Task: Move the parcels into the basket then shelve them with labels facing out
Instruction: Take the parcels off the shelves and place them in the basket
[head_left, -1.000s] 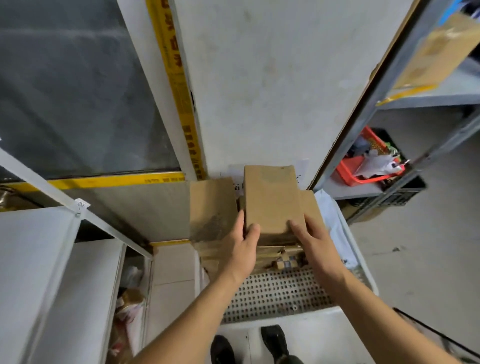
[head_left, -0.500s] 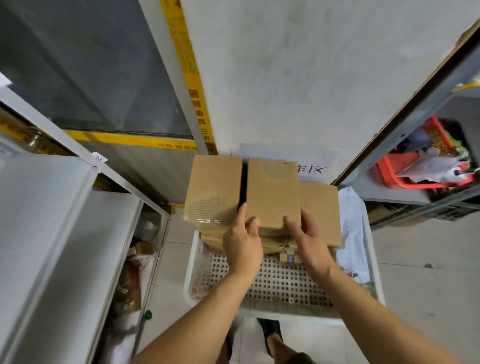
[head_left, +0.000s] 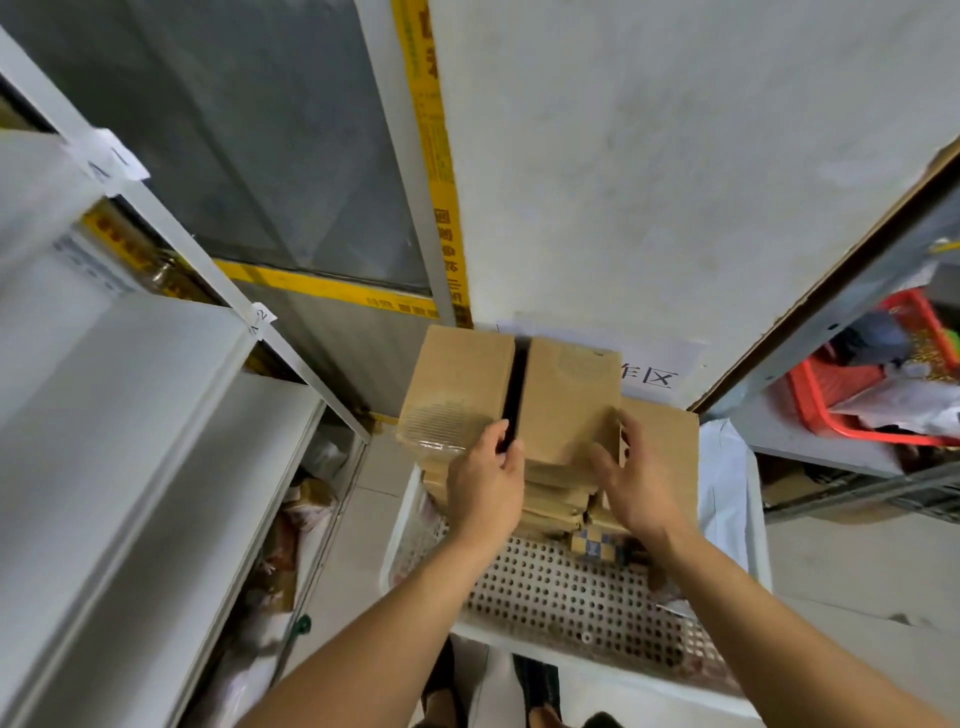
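Note:
A white perforated basket (head_left: 545, 597) stands on the floor in front of me, with stacks of brown cardboard parcels at its far end. Two parcels top the stacks side by side: a left one (head_left: 457, 384) with clear tape and a middle one (head_left: 571, 395). A lower parcel (head_left: 665, 447) sits to the right. My left hand (head_left: 485, 478) pinches the middle parcel's left edge, at the dark gap between the two. My right hand (head_left: 634, 483) has its fingers spread and straight, touching that parcel's right side. No label shows on the parcel tops.
White metal shelves (head_left: 130, 415) run along the left, with bagged items on the floor beneath. A grey shelf at the right holds a red basket (head_left: 831, 400) of odds and ends. A white poly bag (head_left: 722, 467) lies in the white basket's right side. My feet (head_left: 535, 696) are just behind it.
The middle parcel has come to rest beside the left parcel on the stack. My right hand's fingers have loosened and spread off its top. The view has tilted down and left.

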